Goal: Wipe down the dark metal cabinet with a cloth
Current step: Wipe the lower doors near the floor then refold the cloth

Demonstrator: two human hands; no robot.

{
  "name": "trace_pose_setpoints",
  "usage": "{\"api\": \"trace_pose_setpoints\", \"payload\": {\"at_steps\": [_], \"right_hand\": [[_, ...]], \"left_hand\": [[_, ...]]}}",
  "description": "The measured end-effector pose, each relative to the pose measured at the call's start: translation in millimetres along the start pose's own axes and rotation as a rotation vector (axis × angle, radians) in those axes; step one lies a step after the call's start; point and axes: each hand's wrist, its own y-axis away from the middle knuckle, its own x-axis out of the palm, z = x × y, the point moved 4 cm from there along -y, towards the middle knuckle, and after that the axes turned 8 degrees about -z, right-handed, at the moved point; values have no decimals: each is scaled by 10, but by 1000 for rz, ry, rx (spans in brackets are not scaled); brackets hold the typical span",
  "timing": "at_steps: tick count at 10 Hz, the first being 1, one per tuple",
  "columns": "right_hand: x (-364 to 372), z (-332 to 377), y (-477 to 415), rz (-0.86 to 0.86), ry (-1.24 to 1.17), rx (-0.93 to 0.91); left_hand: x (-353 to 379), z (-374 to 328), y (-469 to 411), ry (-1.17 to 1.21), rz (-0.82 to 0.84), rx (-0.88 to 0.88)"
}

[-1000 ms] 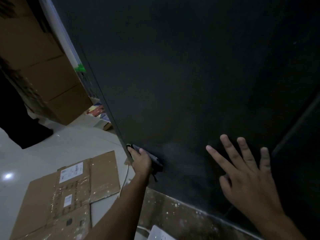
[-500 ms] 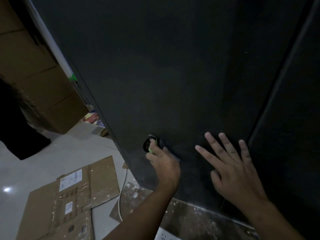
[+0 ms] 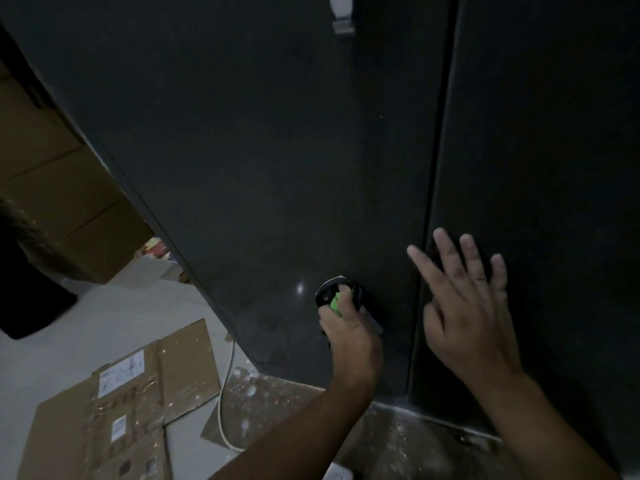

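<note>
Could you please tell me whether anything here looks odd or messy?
Pale dusty smears mark the cabinet low down, beside the left hand, and the flattened cardboard on the floor is spattered with white specks.

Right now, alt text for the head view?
The left hand holds a dark cloth with a green patch against the lower front of a dark metal cabinet; the right hand is spread open beside it. Flattened cardboard lies on the pale floor at left.
</note>
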Motion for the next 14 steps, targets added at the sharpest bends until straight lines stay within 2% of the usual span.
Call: {"api": "trace_pose_setpoints", "payload": {"at_steps": [1, 2, 3, 4, 6, 7, 8, 9, 10, 12, 13, 14], "right_hand": [[-52, -110, 48, 27, 53, -5], [-25, -121, 99, 74, 100, -19], [-12, -123, 96, 86, 102, -11], [27, -147, 130, 82, 88, -6], [169, -201, 192, 34, 154, -33], [223, -191, 193, -9, 173, -30], [290, -157, 189, -38, 223, -20], [354, -118, 201, -51, 285, -25], [393, -107, 209, -80, 291, -24], [457, -78, 211, -94, 284, -29], [468, -73, 210, -85, 277, -28], [477, -59, 210, -97, 283, -26]], "left_hand": [[127, -78, 167, -42, 186, -101], [344, -71, 312, -68, 310, 31], [555, -41, 511, -4, 297, 111], [631, 138, 595, 105, 267, 43], [565, 6, 545, -166, 432, 506], [578, 210, 511, -96, 523, 270], [558, 454, 487, -228, 531, 379], [470, 742, 322, -266, 631, 326], [347, 1020, 167, -143, 459, 236], [249, 1270, 32, 268, 74, -268], [254, 1293, 21, 301, -5, -338], [109, 1228, -88, 342, -203, -424]]}}
